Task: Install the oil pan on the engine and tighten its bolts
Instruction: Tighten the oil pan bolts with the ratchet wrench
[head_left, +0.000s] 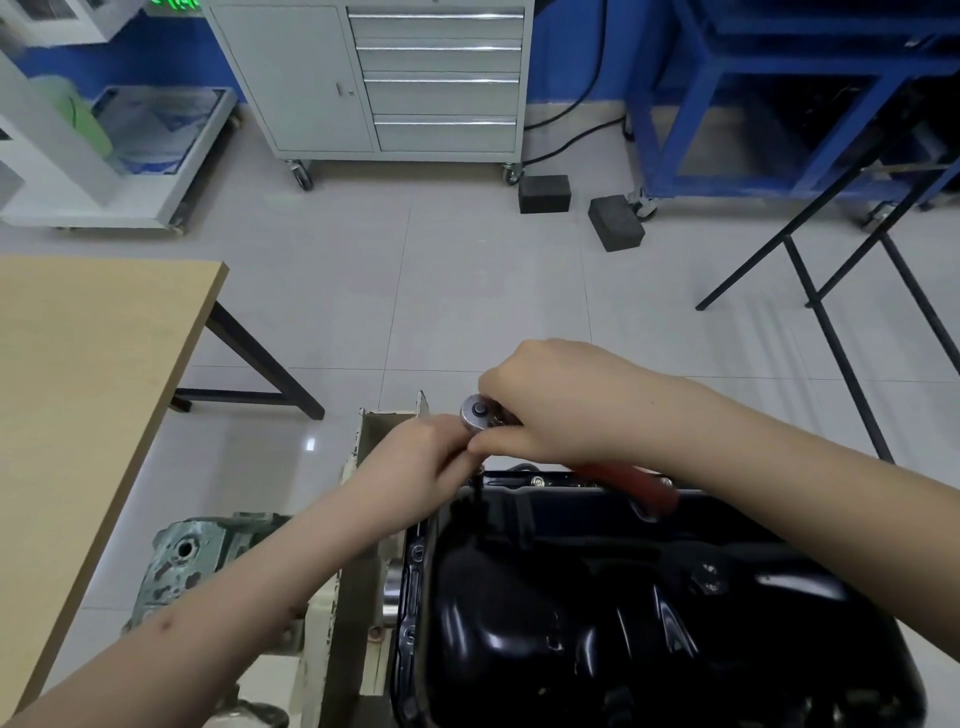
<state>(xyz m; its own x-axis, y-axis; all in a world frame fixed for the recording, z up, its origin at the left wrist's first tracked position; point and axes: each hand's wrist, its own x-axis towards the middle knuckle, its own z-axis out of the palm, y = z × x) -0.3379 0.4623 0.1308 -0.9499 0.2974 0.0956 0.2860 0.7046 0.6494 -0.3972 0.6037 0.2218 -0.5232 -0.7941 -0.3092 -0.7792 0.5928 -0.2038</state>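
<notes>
Two hands meet at the frame's centre over the far rim of the black oil pan (623, 613) — the right hand (550, 400) curled round the red-handled ratchet (480, 414), the left hand (421, 457) pinching its extension below the head — no legible writing anywhere.

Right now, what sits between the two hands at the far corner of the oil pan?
In the head view, the ratchet's round silver head sits between the left hand and right hand; its dark extension runs down to the oil pan flange.
</notes>
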